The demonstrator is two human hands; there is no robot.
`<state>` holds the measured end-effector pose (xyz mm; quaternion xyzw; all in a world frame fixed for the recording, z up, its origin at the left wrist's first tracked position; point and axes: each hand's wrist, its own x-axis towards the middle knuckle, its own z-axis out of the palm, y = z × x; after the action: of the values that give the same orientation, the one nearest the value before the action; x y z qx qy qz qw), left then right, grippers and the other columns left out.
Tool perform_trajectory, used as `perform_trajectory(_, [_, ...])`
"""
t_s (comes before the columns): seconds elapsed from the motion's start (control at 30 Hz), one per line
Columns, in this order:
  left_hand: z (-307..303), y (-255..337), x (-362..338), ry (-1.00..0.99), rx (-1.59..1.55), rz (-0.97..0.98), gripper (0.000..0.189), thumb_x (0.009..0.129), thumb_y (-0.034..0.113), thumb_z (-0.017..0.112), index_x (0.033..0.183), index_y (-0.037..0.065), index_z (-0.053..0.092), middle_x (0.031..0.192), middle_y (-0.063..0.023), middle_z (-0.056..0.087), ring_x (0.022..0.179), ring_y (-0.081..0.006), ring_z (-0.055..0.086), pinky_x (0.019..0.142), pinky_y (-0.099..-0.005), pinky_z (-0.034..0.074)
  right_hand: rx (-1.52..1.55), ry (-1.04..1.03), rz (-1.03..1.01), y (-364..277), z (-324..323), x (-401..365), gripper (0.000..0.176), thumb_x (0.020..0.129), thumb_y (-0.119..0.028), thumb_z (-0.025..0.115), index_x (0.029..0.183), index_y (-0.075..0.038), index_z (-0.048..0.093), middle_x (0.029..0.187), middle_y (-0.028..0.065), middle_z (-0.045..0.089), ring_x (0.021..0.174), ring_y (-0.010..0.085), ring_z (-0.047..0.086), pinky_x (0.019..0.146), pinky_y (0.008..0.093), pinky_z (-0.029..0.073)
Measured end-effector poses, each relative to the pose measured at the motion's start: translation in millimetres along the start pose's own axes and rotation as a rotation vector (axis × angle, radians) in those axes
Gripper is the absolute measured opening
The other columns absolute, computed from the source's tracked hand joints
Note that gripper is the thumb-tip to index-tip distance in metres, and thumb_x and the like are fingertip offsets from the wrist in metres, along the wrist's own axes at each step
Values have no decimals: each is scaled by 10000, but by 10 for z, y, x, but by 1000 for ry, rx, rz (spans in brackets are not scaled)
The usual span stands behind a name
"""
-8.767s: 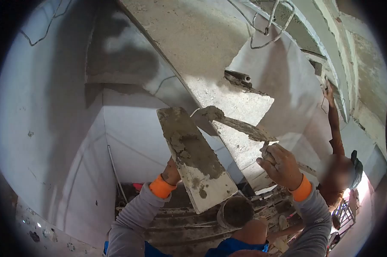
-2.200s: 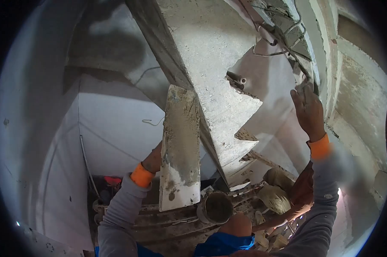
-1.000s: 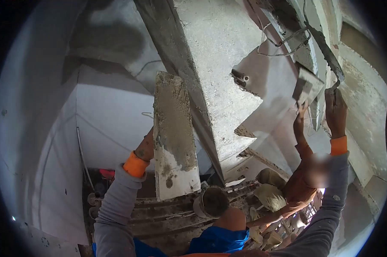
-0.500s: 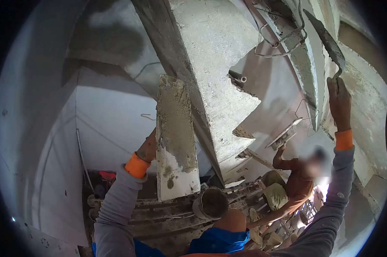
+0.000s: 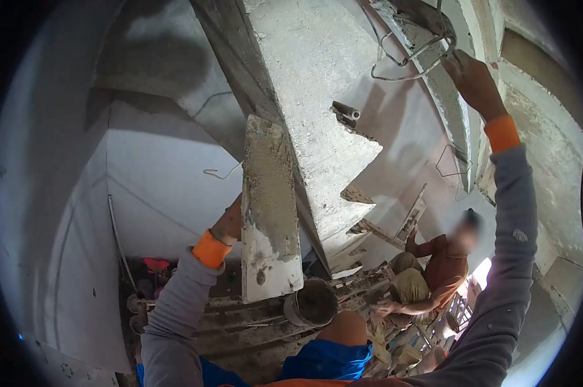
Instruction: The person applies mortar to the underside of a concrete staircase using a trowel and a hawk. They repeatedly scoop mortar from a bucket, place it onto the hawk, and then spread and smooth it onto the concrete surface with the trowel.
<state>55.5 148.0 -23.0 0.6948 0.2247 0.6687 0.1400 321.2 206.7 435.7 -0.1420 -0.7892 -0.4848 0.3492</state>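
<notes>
Holding a long board (image 5: 271,213) upright, slightly left of the frame's centre, with the left hand (image 5: 228,222) closed behind it, fingers hidden from view. Carrying on the board's face a layer of wet grey mortar (image 5: 269,180), with a paler bare patch near the bottom. Reaching into the upper right of the frame with the right hand (image 5: 473,80), gripping a trowel (image 5: 438,20) by its end, with the blade pointing up toward the top edge, close to bent wire loops (image 5: 402,62) and a slanting concrete edge (image 5: 427,61).

Wearing grey sleeves with orange cuffs, and blue shorts (image 5: 330,360) at the bottom of the frame. Next to the bare knee (image 5: 344,327), at lower centre, a round bucket (image 5: 311,303) on dirty planks (image 5: 240,335). Right of the board, a rough concrete slab (image 5: 324,129) with a jagged edge and a short pipe (image 5: 347,111). At lower right, a co-worker (image 5: 447,271) in a rust-coloured shirt, with one raised hand at a flat tool (image 5: 412,216).
</notes>
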Motion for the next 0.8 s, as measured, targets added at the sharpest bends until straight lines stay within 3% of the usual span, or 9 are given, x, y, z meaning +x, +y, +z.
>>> perform_trajectory(0.17, [175,-44,112,14,-238,41,534,886,122,552,1353,67,301,1278,-86,459,1116,-170,492,951,-353,422,-108,48,44,-143,106,201,420,883,-384,482,1012,9,555,888,251,601,870,417,562,762,478,446])
perform_trajectory(0.27, [351,48,232,86,-927,-336,464,894,146,543,1309,55,356,1218,-78,501,1082,-169,511,924,-348,440,-112,87,41,-58,186,214,424,889,-390,466,1000,10,556,885,250,602,873,417,562,762,480,447])
perform_trajectory(0.3, [479,149,249,148,-568,-273,360,909,143,518,1241,43,420,1142,-67,536,1025,-166,534,874,-343,465,-108,101,37,-35,200,209,431,890,-395,461,994,13,555,886,249,602,873,417,562,761,480,447])
perform_trajectory(0.4, [536,252,342,222,-1388,-455,302,908,113,510,1193,32,449,1076,-58,552,966,-154,542,831,-329,480,-116,141,51,-8,233,210,449,892,-410,451,989,15,555,887,245,606,858,417,567,755,478,451])
perform_trajectory(0.5, [588,384,331,168,-322,-256,263,896,79,517,1148,25,466,1032,-52,555,916,-134,539,812,-316,484,-126,121,93,-85,176,171,455,891,-422,448,1003,6,557,892,243,608,843,420,570,747,474,455])
perform_trajectory(0.6, [630,446,341,171,126,-97,273,882,63,530,1143,16,465,1041,-54,552,918,-122,531,815,-304,480,-68,79,125,-101,120,154,457,890,-423,455,1018,4,555,894,248,605,845,422,570,741,471,454])
perform_trajectory(0.67, [617,531,332,209,-229,-167,315,875,70,545,1170,16,449,1080,-60,542,951,-123,525,831,-300,472,-21,114,126,-134,95,124,455,888,-422,465,1014,6,553,888,253,602,849,423,568,734,471,449])
perform_trajectory(0.73, [585,498,245,231,-277,-129,369,869,82,558,1207,20,423,1124,-66,528,988,-128,519,850,-296,464,33,199,114,-163,114,8,449,884,-421,478,996,8,550,875,260,597,849,425,565,723,473,441])
perform_trajectory(0.8, [604,409,188,254,-8,14,433,867,98,569,1254,28,386,1173,-72,509,1031,-136,512,872,-292,456,56,188,166,-124,95,-85,444,882,-419,487,987,8,548,867,261,596,845,426,566,713,472,438])
